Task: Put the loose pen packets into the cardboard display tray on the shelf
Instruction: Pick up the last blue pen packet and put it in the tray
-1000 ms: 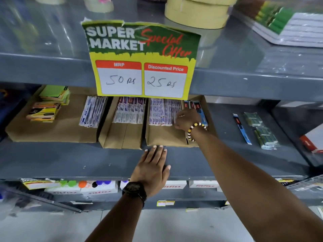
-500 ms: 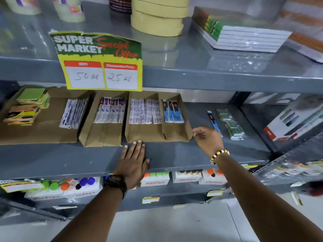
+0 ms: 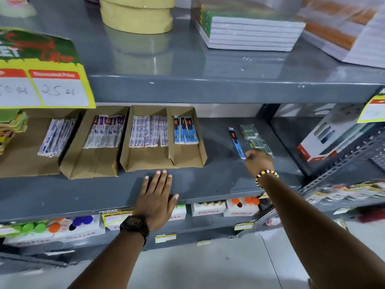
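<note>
A cardboard display tray (image 3: 187, 161) with two compartments stands on the grey middle shelf (image 3: 216, 178). Its right compartment holds blue pen packets (image 3: 185, 133); its left one holds white and purple packets (image 3: 149, 134). One loose blue pen packet (image 3: 236, 141) lies on the shelf to the right of the tray. My right hand (image 3: 258, 159) is at the packet's near end, fingertips touching it or just short of it, fingers curled. My left hand (image 3: 156, 197) lies flat on the shelf edge in front of the tray, holding nothing.
Green packets in clear wrap (image 3: 254, 138) lie right beside the loose packet. Two more cardboard trays (image 3: 91, 163) of packets stand to the left. A yellow price sign (image 3: 43, 84) hangs from the upper shelf, which carries tape rolls (image 3: 135, 15) and notebooks (image 3: 250, 32).
My right hand has left the tray's right compartment and travelled right to the loose blue packet. The view has swung right. My left hand has stayed on the shelf edge.
</note>
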Demonstrator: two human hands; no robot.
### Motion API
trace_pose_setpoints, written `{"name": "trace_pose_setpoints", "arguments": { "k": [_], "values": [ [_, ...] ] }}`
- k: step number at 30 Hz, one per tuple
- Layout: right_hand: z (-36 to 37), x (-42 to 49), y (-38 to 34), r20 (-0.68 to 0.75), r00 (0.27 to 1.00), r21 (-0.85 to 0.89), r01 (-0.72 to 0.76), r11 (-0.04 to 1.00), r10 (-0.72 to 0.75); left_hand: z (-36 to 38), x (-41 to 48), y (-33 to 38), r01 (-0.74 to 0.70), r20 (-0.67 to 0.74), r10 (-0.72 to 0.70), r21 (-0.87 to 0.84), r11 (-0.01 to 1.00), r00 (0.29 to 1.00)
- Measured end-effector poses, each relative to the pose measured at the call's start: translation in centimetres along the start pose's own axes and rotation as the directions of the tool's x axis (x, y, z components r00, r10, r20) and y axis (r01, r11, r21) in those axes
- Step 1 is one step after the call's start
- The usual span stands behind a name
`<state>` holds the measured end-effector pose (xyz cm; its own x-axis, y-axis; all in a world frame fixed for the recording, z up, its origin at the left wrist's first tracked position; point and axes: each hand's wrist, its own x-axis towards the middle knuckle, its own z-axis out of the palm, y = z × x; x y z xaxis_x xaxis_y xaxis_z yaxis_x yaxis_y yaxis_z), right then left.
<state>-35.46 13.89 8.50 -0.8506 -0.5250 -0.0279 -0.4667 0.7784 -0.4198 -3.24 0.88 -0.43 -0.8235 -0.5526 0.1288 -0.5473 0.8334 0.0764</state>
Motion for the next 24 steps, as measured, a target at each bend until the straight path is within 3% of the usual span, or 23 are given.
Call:
{"name": "trace_pose_setpoints", "arguments": {
  "k": [6,15,20,24],
  "values": [
    [1.4,2.7,-0.5,0.008,1.000,-0.074,-0.021,0.997,0.022,-0.1,0.0,0.2,0.018,-0.007,-0.018,0.007,1.000,1.000],
    [2.1,3.5,-0.1,0.016,0.995,-0.030,-0.100,0.995,0.100,-0.2,0.1,0.1,0.032,0.043,-0.033,0.010,0.999,0.999],
    [0.3,1.5,0.6,0.011,0.987,0.200,-0.158,0.967,0.159,-1.0,-0.2,-0.2,0.048,0.072,-0.043,-0.079,0.996,0.996],
    [-1.9,-0.5,0.7,0.003,1.000,0.420,-0.021,0.907,0.022,-3.9,-0.4,-0.2,0.153,-0.037,-0.170,-0.276,0.949,0.985]
  ]
}}
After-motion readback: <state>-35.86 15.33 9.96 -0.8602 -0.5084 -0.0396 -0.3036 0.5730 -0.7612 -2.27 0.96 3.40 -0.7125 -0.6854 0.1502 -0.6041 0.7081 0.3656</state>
